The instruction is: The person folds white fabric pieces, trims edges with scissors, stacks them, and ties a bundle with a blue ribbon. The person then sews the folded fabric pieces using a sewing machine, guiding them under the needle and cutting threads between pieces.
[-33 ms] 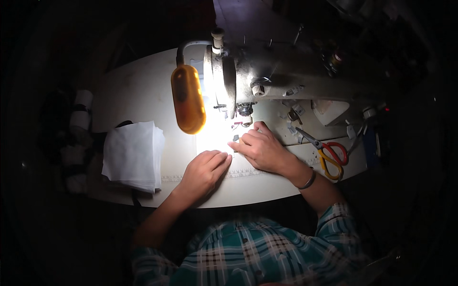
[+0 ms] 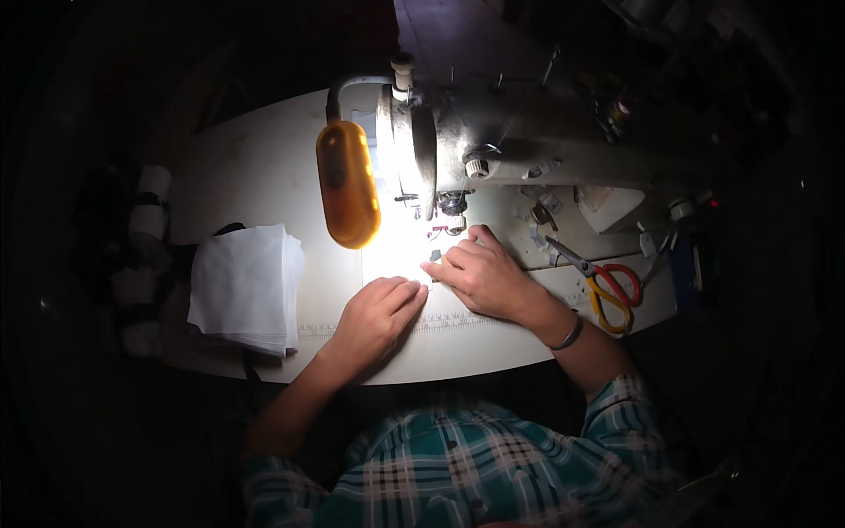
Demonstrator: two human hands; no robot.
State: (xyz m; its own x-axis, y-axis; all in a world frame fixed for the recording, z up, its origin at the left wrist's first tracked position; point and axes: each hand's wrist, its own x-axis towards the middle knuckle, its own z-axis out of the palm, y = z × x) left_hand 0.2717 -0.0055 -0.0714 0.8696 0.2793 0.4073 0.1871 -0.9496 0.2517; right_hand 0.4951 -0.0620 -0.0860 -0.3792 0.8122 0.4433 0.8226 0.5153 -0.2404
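Observation:
My left hand (image 2: 378, 321) is closed, its fingers pressed together and tips down at the edge of a white cloth piece (image 2: 387, 271) that is washed out by the lamp light. My right hand (image 2: 482, 277) is curled, thumb and forefinger at the same piece, just in front of the presser foot area of a sewing machine (image 2: 414, 150). The two hands' fingertips almost meet. Near the right thumb lies a small dark grey piece (image 2: 436, 254). Glare hides the cloth's outline and the needle.
An orange lamp (image 2: 348, 185) hangs left of the machine head. A stack of white cloth pieces (image 2: 238, 282) lies at left. Scissors (image 2: 607, 286) with red and yellow handles rest at right, beside small scraps (image 2: 541, 211). A printed ruler (image 2: 449, 320) runs along the table's front.

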